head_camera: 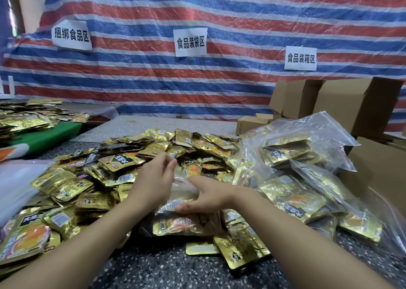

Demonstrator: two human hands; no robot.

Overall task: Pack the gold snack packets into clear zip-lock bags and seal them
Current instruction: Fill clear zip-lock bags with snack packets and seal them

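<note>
A big heap of loose gold snack packets covers the speckled table. In front of me lies a clear zip-lock bag with gold packets inside. My left hand pinches the bag's upper edge with thumb and fingers. My right hand lies flat on top of the bag, fingers straight and pointing left. To the right, filled clear bags of gold packets are piled up.
Brown cardboard boxes stand at the back right, and a large open carton sits at the right edge. More gold packets lie on a green surface at far left. A striped tarp with paper signs hangs behind.
</note>
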